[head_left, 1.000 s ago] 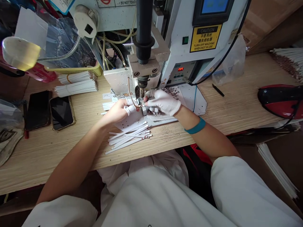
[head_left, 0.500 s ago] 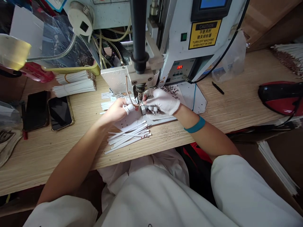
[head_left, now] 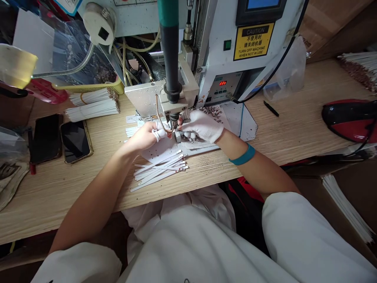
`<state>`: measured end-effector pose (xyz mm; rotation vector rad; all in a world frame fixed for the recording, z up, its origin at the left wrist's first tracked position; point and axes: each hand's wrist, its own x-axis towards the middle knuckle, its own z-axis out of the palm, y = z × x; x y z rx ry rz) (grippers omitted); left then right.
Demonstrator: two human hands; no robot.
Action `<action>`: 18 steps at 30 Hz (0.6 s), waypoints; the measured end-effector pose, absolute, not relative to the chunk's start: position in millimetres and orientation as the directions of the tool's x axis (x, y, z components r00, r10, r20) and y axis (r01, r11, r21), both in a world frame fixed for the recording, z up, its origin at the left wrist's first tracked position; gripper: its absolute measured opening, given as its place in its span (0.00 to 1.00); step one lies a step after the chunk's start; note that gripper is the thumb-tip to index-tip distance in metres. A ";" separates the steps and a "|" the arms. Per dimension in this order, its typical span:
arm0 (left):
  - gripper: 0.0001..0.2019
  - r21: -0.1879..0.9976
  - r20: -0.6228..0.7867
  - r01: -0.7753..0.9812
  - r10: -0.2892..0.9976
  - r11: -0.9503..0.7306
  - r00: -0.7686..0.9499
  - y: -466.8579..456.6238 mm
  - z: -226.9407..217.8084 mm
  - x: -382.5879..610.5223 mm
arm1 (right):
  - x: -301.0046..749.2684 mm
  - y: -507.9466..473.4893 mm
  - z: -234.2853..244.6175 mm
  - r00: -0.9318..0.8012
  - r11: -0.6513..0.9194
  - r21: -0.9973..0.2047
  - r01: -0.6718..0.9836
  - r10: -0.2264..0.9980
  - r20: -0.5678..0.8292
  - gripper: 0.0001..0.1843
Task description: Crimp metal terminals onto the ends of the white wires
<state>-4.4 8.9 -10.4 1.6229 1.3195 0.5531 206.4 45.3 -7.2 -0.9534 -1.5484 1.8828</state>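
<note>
My left hand (head_left: 144,136), bare with white finger cots, reaches under the head of a bench welding machine (head_left: 160,98). My right hand (head_left: 202,125), in a white glove, meets it there beside a small metal block (head_left: 177,136). Whatever the fingertips pinch is too small to make out. A thin copper-coloured tube (head_left: 159,114) curves down past my left fingertips. A loose pile of white strips with red-marked ends (head_left: 159,171) lies just below my hands. Small dark-speckled pieces (head_left: 212,112) lie on a white sheet (head_left: 240,122) beyond my right hand.
The wooden bench (head_left: 73,188) carries several things: tied bundles of white strips (head_left: 92,110) in front of a yellow basket (head_left: 94,88), two phones (head_left: 75,141) at left, a black pen-like tool (head_left: 271,109), and a red-and-black object (head_left: 350,120) at right.
My view has drifted slightly left and up. The machine's red display reading has changed. Both hands stay at the machine head with no clear change in their hold.
</note>
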 end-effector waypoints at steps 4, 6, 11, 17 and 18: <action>0.16 0.860 -0.204 0.510 0.931 0.023 0.303 9.2 -9.8 -4.5 | 204.5 43.6 -4.5 -0.602 -0.231 -0.969 0.082 0.763 -0.233 0.09; 0.17 0.856 -0.198 0.517 0.933 0.015 0.301 7.6 -2.5 -5.9 | 208.5 46.1 -2.0 -0.605 -0.196 -0.973 0.118 0.763 -0.227 0.08; 0.17 0.721 -0.234 0.687 0.900 -0.094 0.369 -23.6 19.6 -5.7 | 237.6 59.7 8.5 -0.504 0.175 -0.914 0.365 0.863 -0.036 0.08; 0.17 0.273 0.084 0.858 0.899 -0.435 0.430 -101.9 -16.5 15.6 | 246.7 60.3 8.6 -0.595 0.440 -0.689 0.576 0.803 0.016 0.08; 0.17 0.239 0.135 0.856 0.889 -0.458 0.438 -110.3 -23.6 17.2 | 244.1 59.5 6.3 -0.612 0.456 -0.676 0.579 0.791 0.008 0.09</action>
